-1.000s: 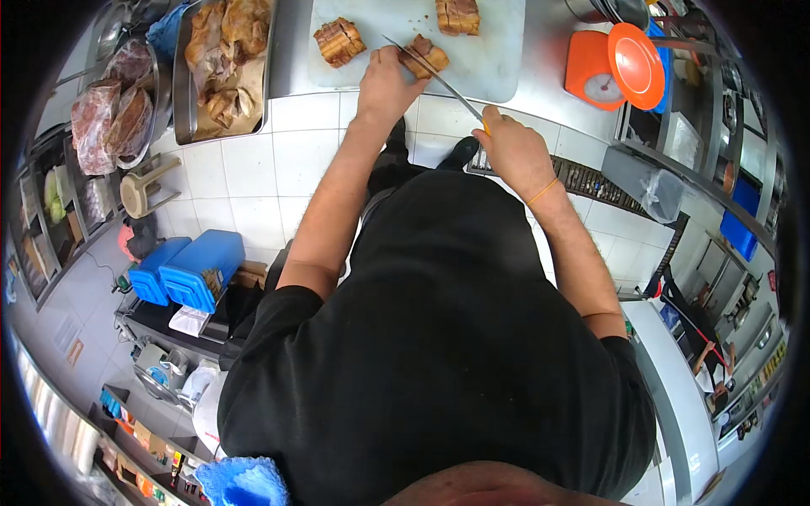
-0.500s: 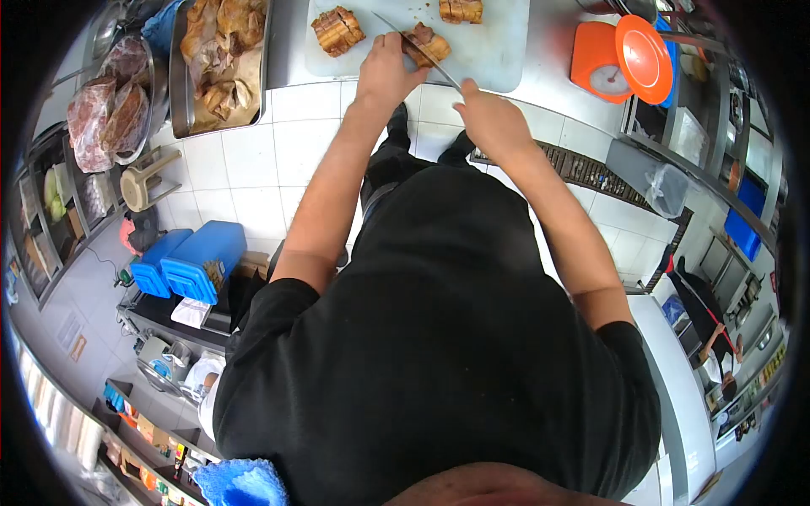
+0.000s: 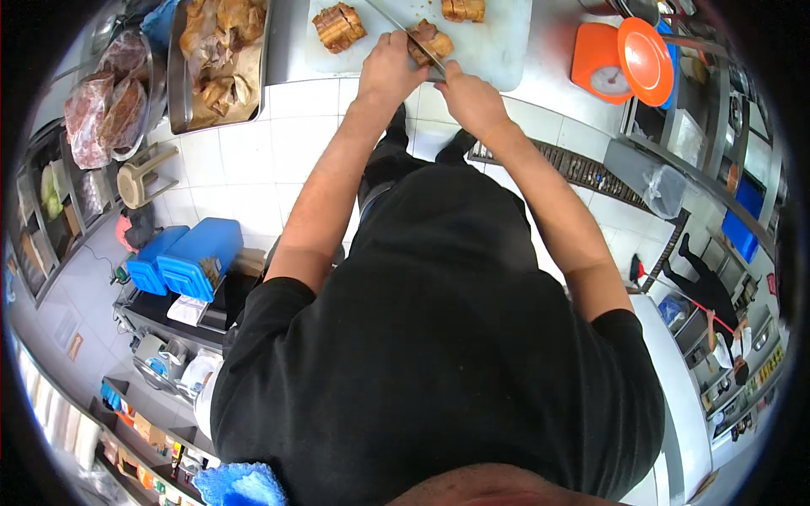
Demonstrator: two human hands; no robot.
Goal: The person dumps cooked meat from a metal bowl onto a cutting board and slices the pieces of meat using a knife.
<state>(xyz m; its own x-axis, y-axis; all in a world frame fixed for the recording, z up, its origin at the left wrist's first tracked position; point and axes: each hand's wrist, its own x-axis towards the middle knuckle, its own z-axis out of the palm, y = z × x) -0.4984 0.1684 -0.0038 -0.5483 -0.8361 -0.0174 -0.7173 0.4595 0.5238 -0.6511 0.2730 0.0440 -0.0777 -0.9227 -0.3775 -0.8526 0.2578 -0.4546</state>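
A piece of browned roast pork lies on the white cutting board. Closed against its left edge are the fingers of my left hand. My right hand grips the handle of a knife, whose blade slants across the meat and past my left fingertips toward the far side of the board. Whether the edge has gone into the meat, I cannot tell. Two further pieces of pork, one sliced block at left and another at the far edge, rest on the same board.
Left of the board is a metal tray with roast poultry, and beyond it bagged meat. To the right stand an orange scale and an orange plate. A person with a red-handled pole is at far right.
My right hand has moved left and slightly away from me, pushing the knife forward across the pork. My left hand stays about where it was. The person at far right has shifted.
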